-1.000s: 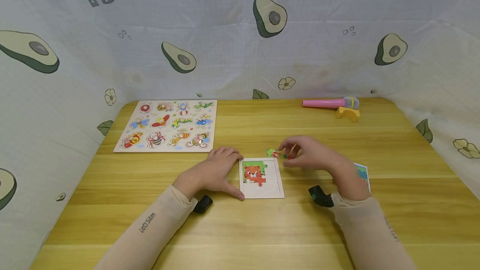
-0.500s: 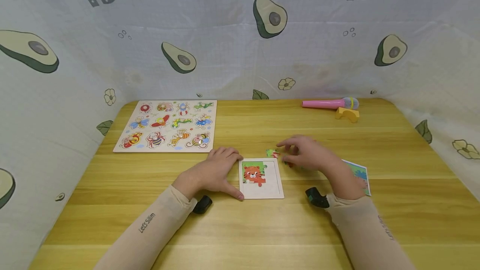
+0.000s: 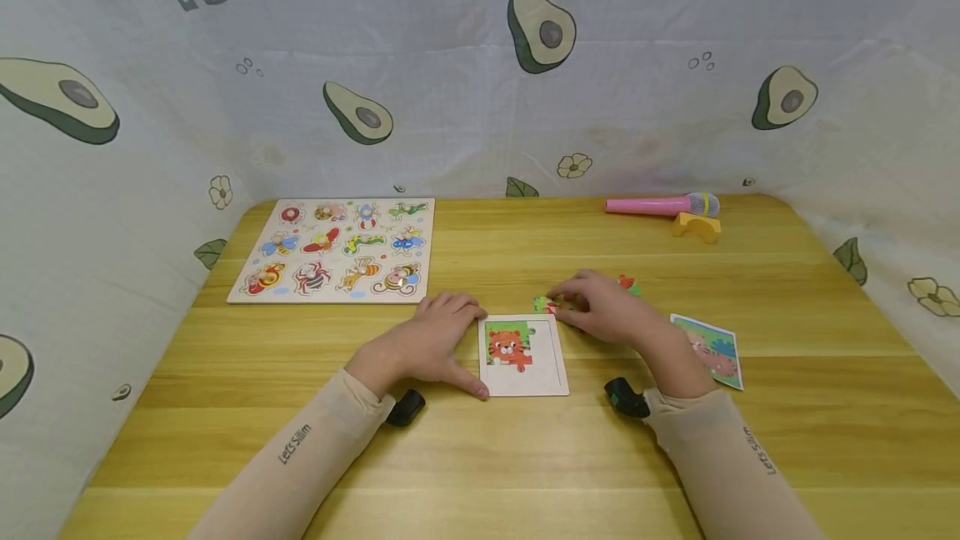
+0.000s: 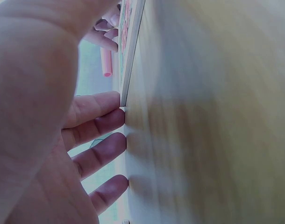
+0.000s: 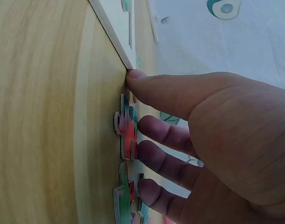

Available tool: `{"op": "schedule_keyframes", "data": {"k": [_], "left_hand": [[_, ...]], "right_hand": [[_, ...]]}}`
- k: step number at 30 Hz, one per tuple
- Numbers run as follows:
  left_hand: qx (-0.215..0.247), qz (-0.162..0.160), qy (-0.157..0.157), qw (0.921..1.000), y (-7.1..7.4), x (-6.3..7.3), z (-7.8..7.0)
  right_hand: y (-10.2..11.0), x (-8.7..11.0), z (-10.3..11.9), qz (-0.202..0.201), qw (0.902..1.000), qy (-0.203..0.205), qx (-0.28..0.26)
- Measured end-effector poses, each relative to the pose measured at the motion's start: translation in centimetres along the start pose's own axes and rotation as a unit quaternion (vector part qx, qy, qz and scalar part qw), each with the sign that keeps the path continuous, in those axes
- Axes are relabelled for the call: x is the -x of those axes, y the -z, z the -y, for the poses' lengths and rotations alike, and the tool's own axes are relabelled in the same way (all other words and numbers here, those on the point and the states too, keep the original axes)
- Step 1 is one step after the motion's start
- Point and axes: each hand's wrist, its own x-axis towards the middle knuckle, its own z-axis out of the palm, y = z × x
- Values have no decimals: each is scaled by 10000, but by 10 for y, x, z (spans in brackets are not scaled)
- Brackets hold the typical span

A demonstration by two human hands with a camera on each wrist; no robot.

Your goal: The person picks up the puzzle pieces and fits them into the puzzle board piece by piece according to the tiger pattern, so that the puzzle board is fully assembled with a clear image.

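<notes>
A square white puzzle board lies at mid-table with a joined tiger-face section in its upper left. My left hand rests along the board's left side, thumb at the near corner and index fingertip at the far one, other fingers spread on the table. Past the board's far right corner, my right hand has thumb and index finger around a green and red puzzle piece, pinching its right end. In the right wrist view another red piece and a green one lie beneath the other fingers.
A loose red and green piece lies beyond the right hand. A picture card sits beside the right wrist. Farther back are a pink toy microphone and a yellow arch block. An insect peg puzzle occupies the back left.
My right hand has moved left and its thumb and index finger have come together at the green and red piece. More of the picture card now shows. My left hand has stayed put.
</notes>
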Motion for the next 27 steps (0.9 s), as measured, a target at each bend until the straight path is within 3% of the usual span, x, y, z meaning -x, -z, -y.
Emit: {"op": "schedule_keyframes", "data": {"k": [11, 18, 27], "left_hand": [[3, -18, -7, 10000, 0, 0, 0], [14, -7, -8, 10000, -1, 0, 0], [44, -44, -12, 10000, -2, 0, 0]], "right_hand": [[-2, 0, -4, -378, 9991, -92, 153], [-2, -3, -2, -668, 9948, -658, 393], [0, -2, -2, -347, 9981, -502, 19]]}}
